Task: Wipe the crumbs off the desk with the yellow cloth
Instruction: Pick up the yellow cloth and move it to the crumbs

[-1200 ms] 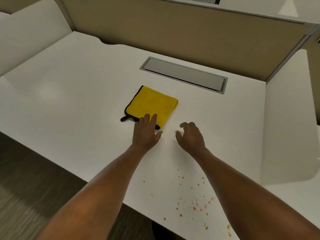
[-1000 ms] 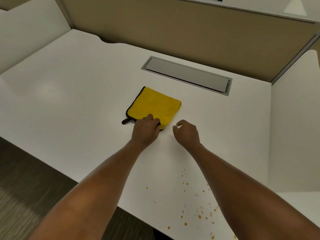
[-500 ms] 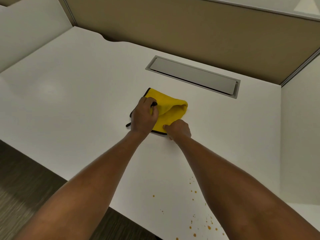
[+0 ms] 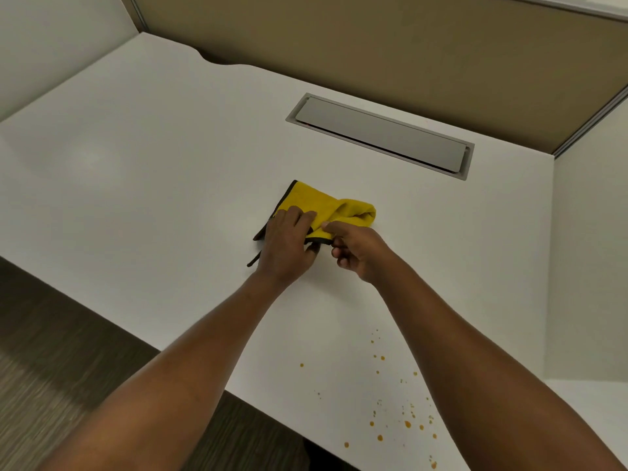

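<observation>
Yellow cloth (image 4: pixel 328 207) is lying on the white surface (image 4: pixel 153 171), just in front of the grey hatch (image 4: pixel 380 134). We are gathering it: left hand (image 4: pixel 289 244) and right hand (image 4: pixel 360 249) are pinching its near edge, fingers closed. Next we are carrying it back to the crumbs (image 4: pixel 401 413), well behind the cloth.

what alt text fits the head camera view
Both hands, left hand and right hand, pinch a yellow cloth on a white desk. Orange crumbs lie untouched near its front edge.
</observation>
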